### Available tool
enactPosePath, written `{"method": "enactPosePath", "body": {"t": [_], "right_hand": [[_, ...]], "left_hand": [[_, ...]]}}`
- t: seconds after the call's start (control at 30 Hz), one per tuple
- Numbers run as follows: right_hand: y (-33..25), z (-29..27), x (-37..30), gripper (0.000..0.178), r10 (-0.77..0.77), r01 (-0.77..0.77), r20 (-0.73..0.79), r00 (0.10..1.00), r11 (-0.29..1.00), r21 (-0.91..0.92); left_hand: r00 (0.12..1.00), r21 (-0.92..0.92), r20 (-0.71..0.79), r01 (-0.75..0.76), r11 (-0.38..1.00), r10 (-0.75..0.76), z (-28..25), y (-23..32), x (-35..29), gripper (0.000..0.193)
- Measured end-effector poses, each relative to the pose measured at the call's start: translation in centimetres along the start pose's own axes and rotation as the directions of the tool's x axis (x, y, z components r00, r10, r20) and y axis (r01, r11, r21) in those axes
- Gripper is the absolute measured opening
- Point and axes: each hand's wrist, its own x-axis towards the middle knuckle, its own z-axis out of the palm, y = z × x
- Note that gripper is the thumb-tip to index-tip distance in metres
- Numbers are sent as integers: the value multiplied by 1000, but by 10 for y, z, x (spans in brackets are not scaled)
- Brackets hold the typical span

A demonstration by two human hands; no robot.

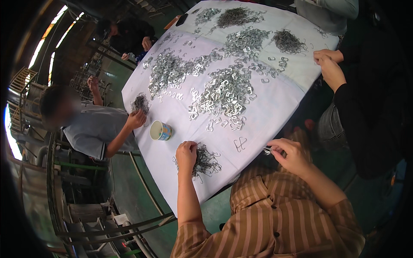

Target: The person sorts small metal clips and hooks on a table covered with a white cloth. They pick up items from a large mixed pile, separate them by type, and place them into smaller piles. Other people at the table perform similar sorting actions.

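My left hand is at a pile of dark bent wire hooks near the table's front edge. Its fingers are pinched together, and what they hold, if anything, is hidden. Beyond the same edge, to the right, my right hand grips a small shiny metal clip between thumb and fingers. A few loose wire hooks lie on the white sheet between my hands. Farther in, a large heap of silvery bent metal clips spreads over the sheet.
A paper cup stands left on the white-covered table. More clip heaps and wire piles lie farther back. A person in grey works at the left, another's hands are at the right edge, and others sit farther off.
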Motion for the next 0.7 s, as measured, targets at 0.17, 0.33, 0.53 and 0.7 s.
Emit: {"method": "enactPosePath", "body": {"t": [0.17,0.33,0.53,0.7], "right_hand": [[-1,0,1,25,4,-4,-1,1000,1000,3],[0,0,-2,25,16,-16,5,1000,1000,-4],[1,0,-3,25,4,-4,-8,1000,1000,11],[-1,2,-2,25,-13,13,-23,1000,1000,-1]], "left_hand": [[998,-205,27,-43,978,50,-6,13,3,11],[1000,-256,-13,-3,967,-1,-1,19,8,10],[995,157,-1,-96,983,98,16,12,11,9],[990,310,103,-124,943,96,22,20,21,12]]}}
